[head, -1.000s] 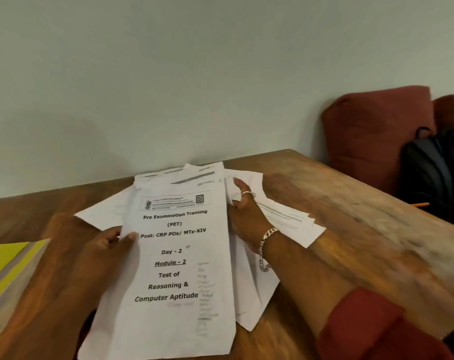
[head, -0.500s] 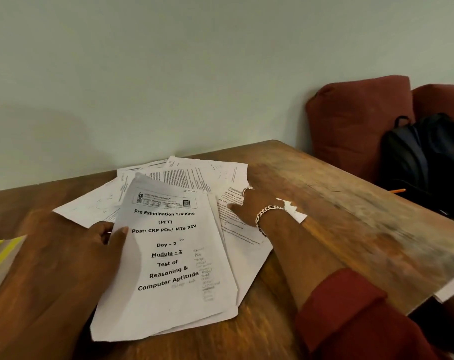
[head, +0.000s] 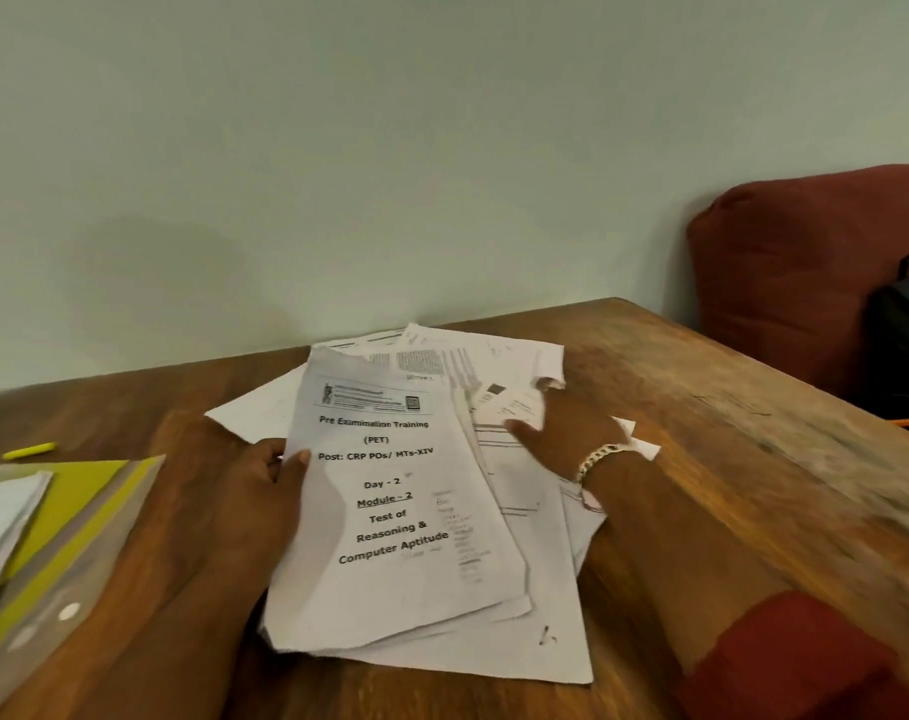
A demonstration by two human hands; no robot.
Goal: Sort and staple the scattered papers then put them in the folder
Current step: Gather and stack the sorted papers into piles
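**Cover sheet gathered, loose pages not yet squared**

The left hand [head: 265, 491] pinches the left edge of the cover sheet [head: 390, 511], thumb on top beside the printed title, holding the front of a thin stack that lies slanted on the wooden table [head: 702, 407]. The right hand [head: 561, 433] lies on the loose papers [head: 494, 366] fanned out to the right of that stack; its fingers look mostly straight and pressed on the sheets, but blur makes it hard to say whether they pinch one. A bracelet [head: 600, 457] sits at that wrist.

Compared with a second ago, the titled stack has dropped from a raised, nearly upright hold to lie lower and tilted on the table, and the right hand has moved from the stack's edge out onto the spread pages behind it, where more printed sheets now show. That reads as the sorting step under way: the hand seems to be reaching for the next page to add.

The folder [head: 78, 537], yellow under a clear cover, lies at the left edge, well apart from the papers, with other sheets [head: 5, 511] on it. A yellow pen or marker [head: 29, 450] lies beyond it. No stapler is in view, so stapling and filing remain to be done.
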